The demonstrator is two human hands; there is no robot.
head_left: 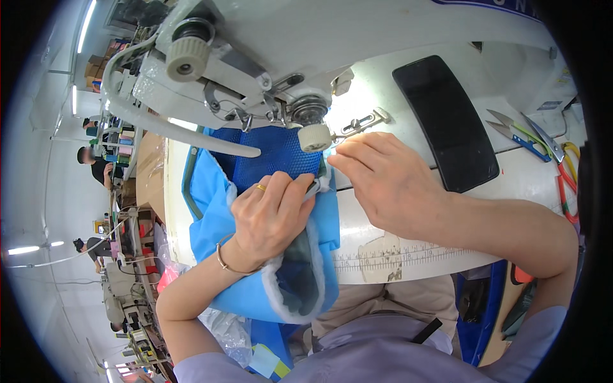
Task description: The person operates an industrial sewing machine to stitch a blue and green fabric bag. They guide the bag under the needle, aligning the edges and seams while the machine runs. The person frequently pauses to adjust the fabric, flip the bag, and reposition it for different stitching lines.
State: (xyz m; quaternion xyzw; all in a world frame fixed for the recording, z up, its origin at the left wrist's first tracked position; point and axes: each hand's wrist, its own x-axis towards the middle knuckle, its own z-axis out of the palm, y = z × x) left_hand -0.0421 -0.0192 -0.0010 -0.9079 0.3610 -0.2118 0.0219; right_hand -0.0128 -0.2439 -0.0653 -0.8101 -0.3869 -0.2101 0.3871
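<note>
A light-blue fabric piece (pixel 220 226) with a dark-blue mesh panel (pixel 274 150) and a fuzzy white edge strip (pixel 274 290) lies under the head of a white sewing machine (pixel 255 76). My left hand (pixel 271 217), wearing a ring and a bracelet, is closed on the fabric's edge, its fingers bunching it near the mesh. At the right edge of the fabric, just below the machine's round white knob (pixel 315 137), my right hand (pixel 389 182) has its fingers pinched together. Whatever sits between those fingertips is hidden. The needle cannot be seen.
A black phone (pixel 447 124) lies on the machine bed at the right. Beyond it are small snips (pixel 520 137) and red-handled scissors (pixel 562 166). A printed ruler (pixel 415 257) runs along the table's front edge. Other people and machines are far left.
</note>
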